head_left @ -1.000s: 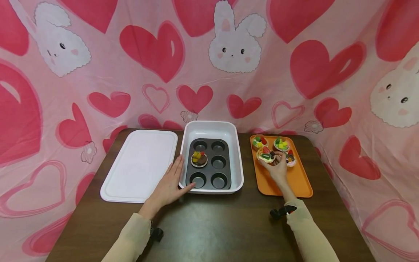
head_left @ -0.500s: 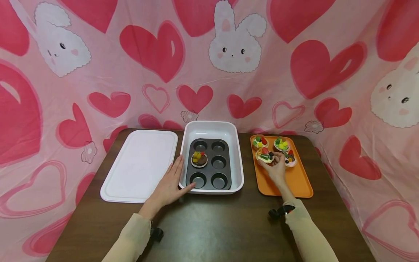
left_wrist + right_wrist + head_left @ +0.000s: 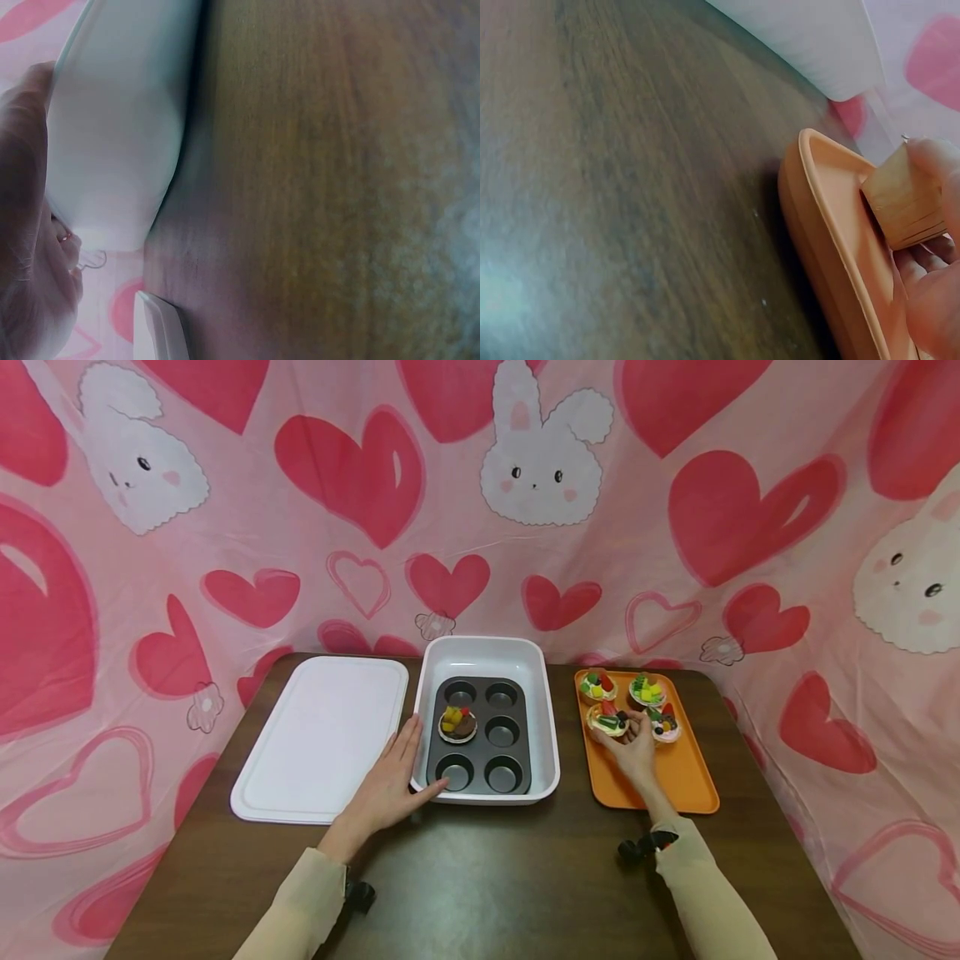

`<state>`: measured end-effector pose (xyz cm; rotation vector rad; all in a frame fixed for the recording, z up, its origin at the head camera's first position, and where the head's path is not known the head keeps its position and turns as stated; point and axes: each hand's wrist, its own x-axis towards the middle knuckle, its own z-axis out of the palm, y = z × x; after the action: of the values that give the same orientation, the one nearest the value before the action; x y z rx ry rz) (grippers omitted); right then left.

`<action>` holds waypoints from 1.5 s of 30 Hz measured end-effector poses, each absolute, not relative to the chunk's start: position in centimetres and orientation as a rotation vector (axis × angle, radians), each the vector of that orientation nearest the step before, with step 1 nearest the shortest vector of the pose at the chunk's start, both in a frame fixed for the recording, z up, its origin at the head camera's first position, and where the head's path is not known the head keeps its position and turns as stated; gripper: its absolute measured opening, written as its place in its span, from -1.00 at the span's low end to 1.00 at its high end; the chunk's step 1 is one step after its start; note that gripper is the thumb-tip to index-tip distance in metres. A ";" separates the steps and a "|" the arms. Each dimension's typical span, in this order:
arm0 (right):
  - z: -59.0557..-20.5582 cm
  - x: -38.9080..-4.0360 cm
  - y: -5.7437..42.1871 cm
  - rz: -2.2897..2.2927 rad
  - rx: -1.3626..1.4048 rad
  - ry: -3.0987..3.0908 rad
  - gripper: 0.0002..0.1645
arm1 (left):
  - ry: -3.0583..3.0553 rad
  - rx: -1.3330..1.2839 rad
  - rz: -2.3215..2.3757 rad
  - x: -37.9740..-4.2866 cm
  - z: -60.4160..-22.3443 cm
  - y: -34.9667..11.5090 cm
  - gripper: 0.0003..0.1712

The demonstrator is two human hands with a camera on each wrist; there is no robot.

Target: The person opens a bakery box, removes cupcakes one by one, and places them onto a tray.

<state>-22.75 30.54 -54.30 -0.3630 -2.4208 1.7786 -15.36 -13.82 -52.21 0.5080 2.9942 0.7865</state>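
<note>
My right hand (image 3: 636,753) pinches a toy fruit tart (image 3: 604,723) topped with a strawberry and dark berries, over the orange tray (image 3: 678,785). In the right wrist view the tart's pale tan side (image 3: 904,201) shows close to the tray floor; whether it touches is hard to tell. My left hand (image 3: 381,789) rests on the front left corner of a white bin (image 3: 480,652), fingers straight along the side and thumb over the front rim. Inside stands a dark muffin pan (image 3: 478,768) with several round cups. A chocolate tart (image 3: 457,725) sits in its left middle cup.
Three more fruit tarts, a strawberry one (image 3: 597,686), a green and yellow one (image 3: 647,690) and a pink-based one (image 3: 665,725), stand on the orange tray around my right hand. Left of the bin lies a flat white lid-like board (image 3: 318,735). A heart-patterned cloth (image 3: 450,535) hangs behind the table.
My right hand and its tart have shifted very slightly left and down over the tray. The left hand and the muffin pan keep their places.
</note>
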 end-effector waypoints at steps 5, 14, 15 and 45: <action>-54.2 -22.4 30.7 1.763 -0.338 -2.441 -0.07 | 2.993 0.507 0.784 -15.4 -52.3 -13.9 0.37; -54.3 -22.0 31.1 1.570 -0.173 -2.535 -0.08 | 2.998 0.502 0.787 -15.3 -52.3 -13.9 0.36; -54.4 -21.9 31.1 1.516 -0.147 -2.559 -0.09 | 2.998 0.502 0.790 -15.3 -52.3 -13.9 0.36; -51.6 -21.4 30.0 0.896 0.281 -2.781 0.02 | 2.986 0.499 0.794 -15.4 -52.4 -13.9 0.37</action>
<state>-21.40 30.01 -51.59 0.2814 -2.7810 0.8959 -15.39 -13.88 -52.38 0.4994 2.9864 0.7944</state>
